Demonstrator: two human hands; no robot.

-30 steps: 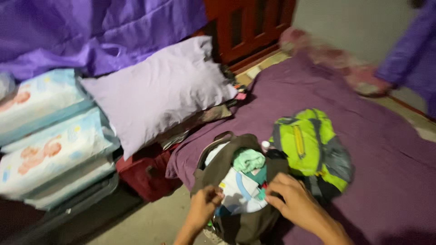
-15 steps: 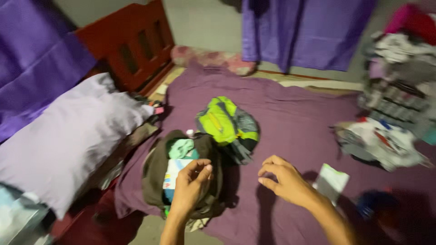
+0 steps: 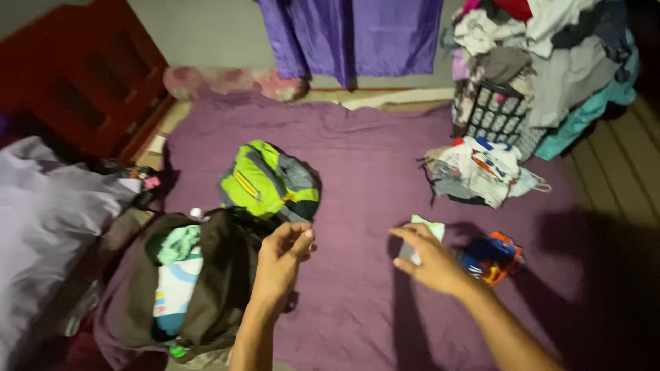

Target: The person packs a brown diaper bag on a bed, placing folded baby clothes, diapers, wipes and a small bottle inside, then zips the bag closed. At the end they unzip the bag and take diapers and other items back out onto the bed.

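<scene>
Right hand [image 3: 430,260]: stretched out low over the purple sheet, fingers spread loosely and open, fingertips on or just above the near edge of a small white packet; whether it touches cannot be told, and it grips nothing.
Left hand [image 3: 282,255]: raised beside the open bag, fingers curled in towards the thumb, half closed, with nothing seen between them.
Small white flat packet [image 3: 427,229]: lies on the sheet partly under the right hand's fingers, near the sheet's middle.
Dark olive fabric bag [image 3: 223,275]: stands open at the near left corner of the sheet, just beside the left hand, stuffed with folded clothes, a mint green piece [image 3: 180,243] on top.
Lime green and grey backpack [image 3: 270,182]: lies on the sheet just behind the open bag, touching it.
Blue and orange crumpled wrapper [image 3: 491,255]: on the sheet just right of the right hand.
Loose heap of white and grey clothes [image 3: 481,172]: towards the sheet's right edge, well apart from both hands.
Purple bed sheet [image 3: 357,158]: spread flat, carrying all of these.
Dark laundry basket piled with clothes [image 3: 498,117]: at the far right corner.
Pale lilac pillow [image 3: 41,220]: off the sheet's left edge.
Purple curtain [image 3: 354,34]: hangs beyond the far edge.
</scene>
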